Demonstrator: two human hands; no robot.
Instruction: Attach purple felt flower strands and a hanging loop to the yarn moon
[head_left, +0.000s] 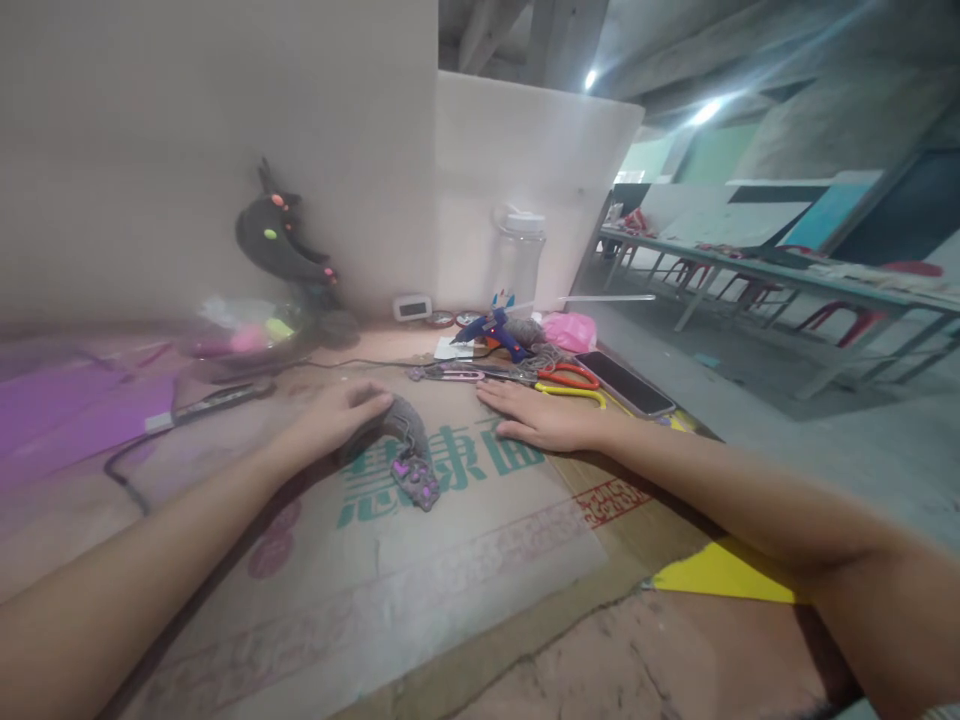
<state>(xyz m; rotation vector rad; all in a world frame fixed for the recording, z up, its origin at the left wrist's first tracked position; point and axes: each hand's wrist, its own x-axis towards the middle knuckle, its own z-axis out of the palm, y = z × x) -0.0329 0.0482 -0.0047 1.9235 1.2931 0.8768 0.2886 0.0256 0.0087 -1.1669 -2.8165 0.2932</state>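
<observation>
"Pinching anything, that left grip [343, 412]?"
"I can't tell; its thumb touches the curved, grey, yarn-like, purple-spotted piece [417, 445] on green-lettered brown cardboard [480, 550]."
"And the right grip [549, 415]?"
"Spread flat, just beside red and yellow scissor handles [571, 368]."

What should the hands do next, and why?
Perhaps slide the right hand over to steady the purple-marked end of the grey curved piece: the left hand is at its other end, while the right lies by the scissors, seemingly holding nothing.
</observation>
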